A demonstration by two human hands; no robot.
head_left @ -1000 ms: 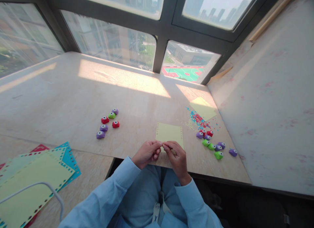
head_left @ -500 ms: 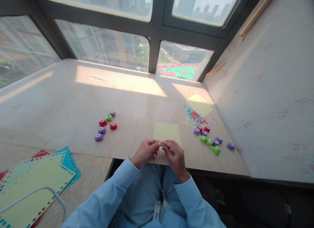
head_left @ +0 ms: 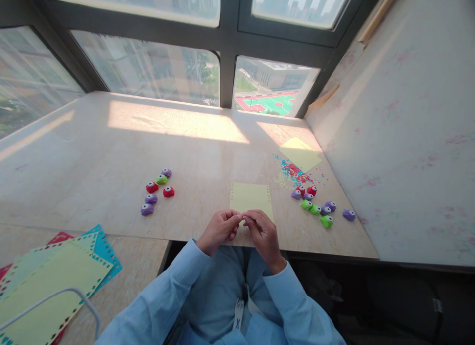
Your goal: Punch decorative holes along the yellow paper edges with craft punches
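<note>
My left hand (head_left: 221, 229) and my right hand (head_left: 262, 234) meet fingertip to fingertip at the near edge of the table. Both are closed in a pinch, and whatever lies between the fingertips is too small to make out. Just beyond them, partly covered by the fingers, lies a pale yellow sheet (head_left: 251, 196) with small holes punched along its side edges. Right of this sheet stand several small purple, green and red one-eyed pieces (head_left: 315, 209). Several more one-eyed pieces (head_left: 151, 198) in the same colours sit to the left.
Blue, red and yellow paper bits (head_left: 293, 172) are scattered at the right, beside another yellow sheet (head_left: 301, 153). Punched coloured sheets (head_left: 63, 280) overlap at the lower left, with a white cable (head_left: 48, 296) above them. Windows and a patterned wall (head_left: 404, 137) border the table (head_left: 193, 157).
The camera view has shifted slightly, so the table and its objects appear a little further left. Both hands keep nearly the same pinched pose.
</note>
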